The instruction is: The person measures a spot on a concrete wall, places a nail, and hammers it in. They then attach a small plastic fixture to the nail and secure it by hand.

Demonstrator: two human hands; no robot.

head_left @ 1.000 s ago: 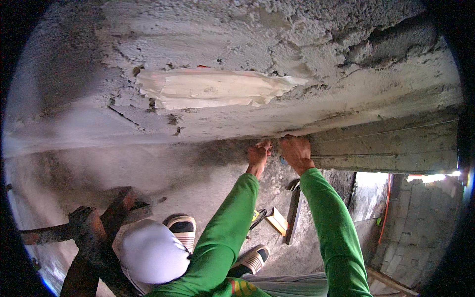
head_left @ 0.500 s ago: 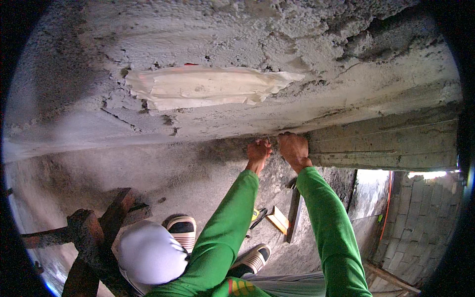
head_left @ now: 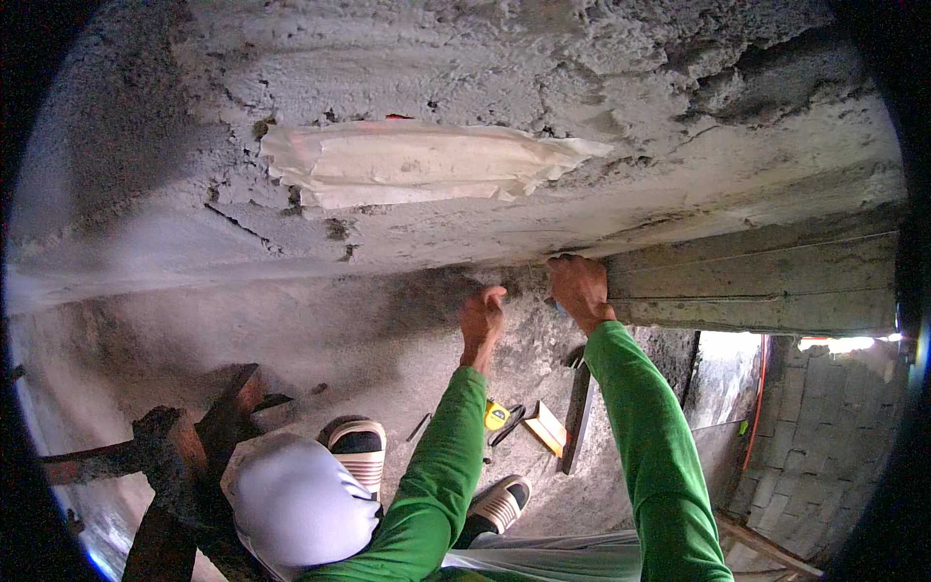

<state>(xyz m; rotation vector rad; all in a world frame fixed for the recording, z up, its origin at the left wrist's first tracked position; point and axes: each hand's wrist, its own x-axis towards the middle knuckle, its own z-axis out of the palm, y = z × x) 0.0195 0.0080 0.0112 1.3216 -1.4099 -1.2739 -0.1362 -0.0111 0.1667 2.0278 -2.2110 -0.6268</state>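
Observation:
My right hand [head_left: 579, 291] is closed against the lower edge of a concrete beam [head_left: 737, 283], knuckles up. A thin string [head_left: 824, 248] runs along the beam's face to the right; whether its end lies in my fingers is hidden. A small blue bit shows under that hand. Lower and to the left, my left hand [head_left: 481, 320] hangs in the air with its fingers curled and pressed together near the thumb. Anything held in it is too small to make out. Above both hands, a crumpled pale sheet [head_left: 427, 165] sits on the rough wall.
On the floor lie a yellow tape measure [head_left: 497, 415], a wooden-faced block [head_left: 546, 430] and a dark metal bar [head_left: 578, 417]. My sandalled feet [head_left: 357, 448] and a pale cloth-covered bulge [head_left: 301, 500] are below. Dark timbers [head_left: 179, 456] stand left; a block wall [head_left: 824, 427] is right.
My left hand has drawn away from the right one, moving left and slightly down. The tape measure now shows more fully beside my sleeve. My right hand stays at the beam edge.

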